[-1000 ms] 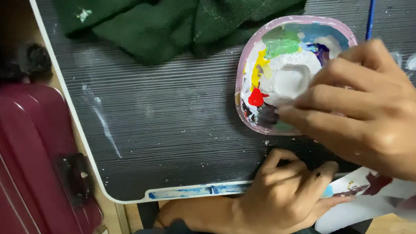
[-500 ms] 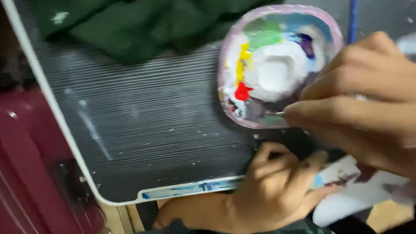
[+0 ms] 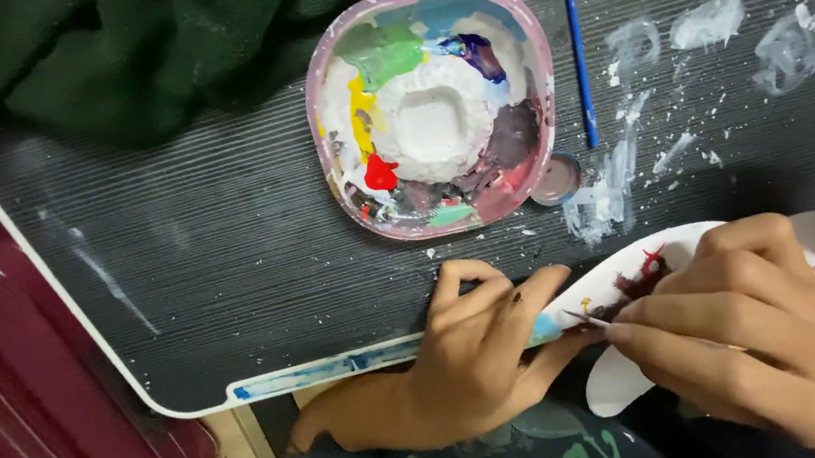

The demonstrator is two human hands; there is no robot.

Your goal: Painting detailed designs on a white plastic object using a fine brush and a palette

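1. White cutout (image 3: 684,244), flat card or paper, lies at the desk (image 3: 185,268) near edge, partly overhanging toward the person. Dark red marks and a small yellow dot on its left part.
2. Right hand (image 3: 762,345): grip clenched on a thin brush (image 3: 587,319). Only the pointed tip shows past the fingertips (image 3: 632,322); the handle is hidden in the hand.
3. Brush tip touches, or sits just above, the cutout's left end, beside the red marks. Can't tell actual contact.
4. Left hand (image 3: 478,360): grip pinches the cutout's left tip between thumb and fingers, and pins it against the desk edge.
5. Key relation: the cutout's long axis runs lower left to upper right. Brush points left along it, toward the left hand. The two hands are nearly touching, with the brush tip between them.
6. Right hand covers the cutout's middle; left hand is nearer its free end.
7. Palette (image 3: 431,109), pink-rimmed, sits well above both hands, about equally far from each. Holds green, yellow, red, purple, blue and a white centre.
8. Small round cap (image 3: 556,179) touches the palette's lower right rim.
9. Blue stick (image 3: 576,47) lies near upright, right of the palette.
10. Green cloth (image 3: 146,46) upper left. White paint smears (image 3: 714,25) upper right.
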